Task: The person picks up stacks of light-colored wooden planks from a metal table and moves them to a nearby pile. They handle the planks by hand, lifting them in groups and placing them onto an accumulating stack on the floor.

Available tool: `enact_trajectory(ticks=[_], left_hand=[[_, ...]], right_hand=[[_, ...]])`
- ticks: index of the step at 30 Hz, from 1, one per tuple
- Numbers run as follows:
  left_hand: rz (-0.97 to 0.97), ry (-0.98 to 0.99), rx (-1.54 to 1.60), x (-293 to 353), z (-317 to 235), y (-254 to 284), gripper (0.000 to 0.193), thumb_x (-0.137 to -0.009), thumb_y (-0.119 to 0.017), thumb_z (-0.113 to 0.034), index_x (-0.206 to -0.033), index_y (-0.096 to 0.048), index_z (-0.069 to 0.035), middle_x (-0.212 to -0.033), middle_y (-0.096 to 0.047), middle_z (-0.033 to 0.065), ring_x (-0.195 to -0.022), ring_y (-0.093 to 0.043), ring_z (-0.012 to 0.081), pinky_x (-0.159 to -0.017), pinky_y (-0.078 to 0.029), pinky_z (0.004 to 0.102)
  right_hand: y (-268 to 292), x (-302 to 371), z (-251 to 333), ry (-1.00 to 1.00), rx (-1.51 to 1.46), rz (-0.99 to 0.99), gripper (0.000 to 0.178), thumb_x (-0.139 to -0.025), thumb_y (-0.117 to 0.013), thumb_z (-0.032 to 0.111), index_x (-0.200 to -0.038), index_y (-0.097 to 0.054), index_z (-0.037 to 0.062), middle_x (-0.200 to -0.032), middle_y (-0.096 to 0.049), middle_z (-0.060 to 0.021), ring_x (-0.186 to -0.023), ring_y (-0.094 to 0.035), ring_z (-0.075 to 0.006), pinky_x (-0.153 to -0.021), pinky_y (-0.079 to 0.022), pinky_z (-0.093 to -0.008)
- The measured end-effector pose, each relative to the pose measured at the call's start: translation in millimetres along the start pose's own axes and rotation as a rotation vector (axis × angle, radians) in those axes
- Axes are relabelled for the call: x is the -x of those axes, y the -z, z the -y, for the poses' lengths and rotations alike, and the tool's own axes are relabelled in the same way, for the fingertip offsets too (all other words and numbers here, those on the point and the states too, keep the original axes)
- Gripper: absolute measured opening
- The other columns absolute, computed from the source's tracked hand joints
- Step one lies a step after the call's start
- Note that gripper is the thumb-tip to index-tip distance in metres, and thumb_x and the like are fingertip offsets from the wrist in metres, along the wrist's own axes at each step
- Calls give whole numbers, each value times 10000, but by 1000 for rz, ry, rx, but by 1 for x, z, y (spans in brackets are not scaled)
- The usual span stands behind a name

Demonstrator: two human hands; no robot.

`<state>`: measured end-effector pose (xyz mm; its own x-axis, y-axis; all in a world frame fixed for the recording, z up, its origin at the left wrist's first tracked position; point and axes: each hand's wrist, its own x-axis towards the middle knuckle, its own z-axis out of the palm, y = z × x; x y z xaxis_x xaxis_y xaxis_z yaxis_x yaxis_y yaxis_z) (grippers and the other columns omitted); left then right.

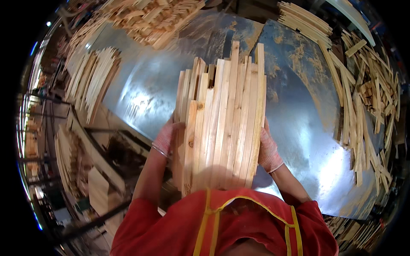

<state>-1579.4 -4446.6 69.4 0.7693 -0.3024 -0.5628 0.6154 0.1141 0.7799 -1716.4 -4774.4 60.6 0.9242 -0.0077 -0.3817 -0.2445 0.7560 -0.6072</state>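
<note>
Both Sides Clasped: left grip [170, 135] and right grip [268, 150] hold a bundle of wooden strips [224, 123]

Gloved in pinkish knit, the left grip presses the bundle at its 9 o'clock side, and the right grip takes the opposite side, towards 4 o'clock. Part of the fingers is hidden, so how far they wrap underneath cannot be told. A thin bangle [159, 150] circles the left wrist.

The bundle fills the middle of the view, its strips side by side and running from 6 to 12 o'clock. Their far ends are uneven, with two strips jutting out farthest. Behind it spreads a shiny metal tabletop [294, 123], marked with brownish patches towards 1 o'clock; whether the bundle touches that surface is unclear.

At 10 o'clock lies a row of strips [92, 81], and at 11 a large heap of wood [153, 21]. A neat stack [305, 23] sits between 1 and 2, while loose strips [356, 123] sprawl from 2 to 4. A pale board [101, 192] stands out at 8. The wearer's red shirt [141, 230] occupies 6 o'clock, just beside the bundle's near end.
</note>
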Motion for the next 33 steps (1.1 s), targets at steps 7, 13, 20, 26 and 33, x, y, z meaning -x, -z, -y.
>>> enact_trajectory(ticks=[7,13,20,26,33], left_hand=[[232,156,266,-161,-65,52,855,-899,-651,21,-1658,-265,-58,-1443,-584,174,-1260,-638,289,-1067,-555,370],[423,128,91,-346,-148,87,845,-853,-743,-103,-1610,-369,-73,-1314,-661,103,-1186,-658,218,-1032,-543,353],[262,-83,-189,-586,-253,50,535,-1010,-641,-270,-1470,-553,-11,-1334,-697,112,-1144,-683,225,-1003,-539,362],[30,-293,-632,-618,-227,16,451,-1049,-565,-438,-1383,-676,-156,-1248,-731,110,-1081,-714,269,-921,-567,415],[565,-4,468,-622,-206,70,430,-1058,-579,-369,-1343,-643,-54,-1064,-723,135,-841,-726,207,-703,-613,340]], right_hand=[[-56,-117,-10,78,69,-200,976,-952,-751,474,-1679,-164,194,-1569,-457,-105,-1421,-478,-271,-1154,-448,-455],[-89,-258,29,157,158,-223,825,-991,-667,560,-1622,-288,189,-1556,-469,-72,-1401,-486,-245,-1136,-459,-445],[-96,-431,124,325,493,-420,841,-1020,-608,578,-1653,-297,119,-1619,-424,-93,-1471,-434,-240,-1189,-402,-399],[47,-488,115,347,710,-599,881,-1056,-519,604,-1692,-194,89,-1718,-291,-142,-1570,-309,-310,-1240,-311,-398],[-33,-474,123,454,918,-820,680,-1067,-593,443,-1598,-433,50,-1552,-532,-125,-1424,-507,-261,-1140,-426,-369]])
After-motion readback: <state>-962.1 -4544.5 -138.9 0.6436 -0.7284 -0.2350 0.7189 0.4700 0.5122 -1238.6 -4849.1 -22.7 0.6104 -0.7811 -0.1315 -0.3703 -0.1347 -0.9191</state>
